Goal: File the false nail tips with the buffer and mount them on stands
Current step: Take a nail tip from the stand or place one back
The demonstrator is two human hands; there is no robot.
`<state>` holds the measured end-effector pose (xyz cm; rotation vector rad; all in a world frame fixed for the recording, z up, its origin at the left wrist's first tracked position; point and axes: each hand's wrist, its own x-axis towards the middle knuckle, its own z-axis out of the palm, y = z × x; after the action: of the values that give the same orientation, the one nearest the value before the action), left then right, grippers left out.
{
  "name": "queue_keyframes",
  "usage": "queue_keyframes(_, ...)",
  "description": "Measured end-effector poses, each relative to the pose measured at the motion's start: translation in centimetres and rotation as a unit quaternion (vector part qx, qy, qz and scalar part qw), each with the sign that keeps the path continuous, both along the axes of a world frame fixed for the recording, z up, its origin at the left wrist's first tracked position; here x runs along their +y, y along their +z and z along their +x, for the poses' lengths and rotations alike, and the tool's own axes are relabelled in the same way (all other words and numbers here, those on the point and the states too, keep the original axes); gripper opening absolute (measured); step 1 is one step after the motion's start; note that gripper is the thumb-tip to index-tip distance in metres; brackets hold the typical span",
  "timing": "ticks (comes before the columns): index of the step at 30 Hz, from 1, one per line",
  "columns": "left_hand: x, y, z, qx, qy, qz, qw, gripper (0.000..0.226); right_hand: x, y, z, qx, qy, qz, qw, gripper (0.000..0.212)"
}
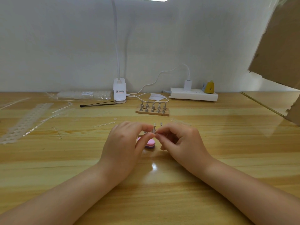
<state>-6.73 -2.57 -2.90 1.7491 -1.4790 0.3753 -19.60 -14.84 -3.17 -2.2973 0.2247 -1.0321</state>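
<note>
My left hand (125,143) and my right hand (180,140) meet at mid-table, fingertips together. Between them they pinch a small silver stand (154,129) with a pale nail tip at its top; which hand holds which part I cannot tell. A second stand (161,124) pokes up just behind my right fingers. The pink and purple buffer (150,144) lies on the table under my hands, partly hidden by my left thumb. Farther back, a wooden base (152,112) carries several silver stands in two rows.
A clip lamp (119,90) stands at the back with its white cable (151,82) running to a power strip (194,94). Emptied nail-tip strips (24,122), a clear bag (84,94) and a black tool (97,104) lie at left. A cardboard flap (279,38) hangs at right.
</note>
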Motion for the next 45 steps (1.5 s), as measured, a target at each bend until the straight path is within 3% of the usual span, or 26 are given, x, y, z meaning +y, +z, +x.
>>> queue_keyframes(4, 0.05, 0.13, 0.05, 0.001, -0.006, 0.0, 1.0, 0.033, -0.08, -0.09, -0.01, -0.005, 0.002, -0.009, 1.0, 0.005)
queue_keyframes(8, 0.02, 0.16, 0.19, 0.073, -0.028, -0.007, 0.997, 0.015, -0.14, -0.13, -0.04, -0.018, 0.016, -0.025, 0.999, 0.005)
queue_keyframes(14, 0.27, 0.04, 0.16, 0.104, -0.047, -0.014, 0.993, 0.023, -0.16, -0.09, -0.02, -0.023, 0.008, -0.058, 0.998, 0.004)
queue_keyframes(19, -0.12, -0.2, 0.37, 0.14, -0.007, -0.02, 0.99, 0.036, 0.02, 0.05, 0.14, -0.034, -0.04, -0.081, 0.995, 0.002)
queue_keyframes(27, 0.02, 0.16, -0.03, 0.211, -0.055, -0.017, 0.976, 0.004, 0.34, 0.22, -0.03, -0.019, -0.031, -0.162, 0.986, 0.004)
queue_keyframes(35, 0.3, 0.04, -0.32, 0.224, -0.069, 0.002, 0.972, 0.006, 0.08, -0.15, -0.34, -0.012, -0.013, -0.244, 0.97, 0.013)
queue_keyframes(42, 0.13, 0.1, -0.05, 0.161, -0.027, -0.015, 0.986, 0.007, 0.06, -0.06, 0.17, -0.005, -0.049, -0.163, 0.985, 0.004)
queue_keyframes(45, -0.06, -0.02, 0.12, 0.119, 0.009, -0.009, 0.993, 0.026, -0.6, -0.11, 0.53, -0.002, -0.104, -0.076, 0.992, 0.004)
